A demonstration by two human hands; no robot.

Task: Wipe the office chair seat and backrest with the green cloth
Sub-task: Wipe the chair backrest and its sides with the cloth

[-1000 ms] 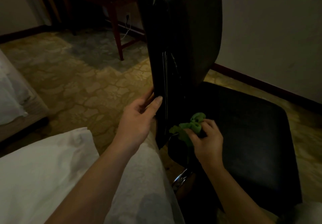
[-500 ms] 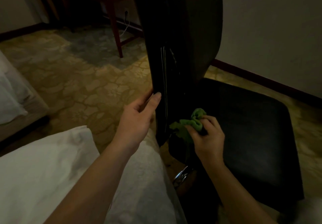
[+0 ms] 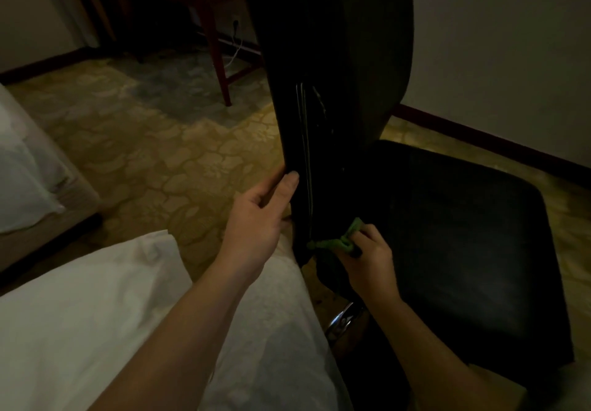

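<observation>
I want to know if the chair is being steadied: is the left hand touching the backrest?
Touching. The head view shows the left hand with its thumb lying flat against the side edge of the backrest, with no gap between them.

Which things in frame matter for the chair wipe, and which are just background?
In the job: green cloth, gripped by the right hand; backrest, its edge held by the left hand; seat.
Lying about: wooden desk, cable, bed, white fabric in the foreground.
</observation>
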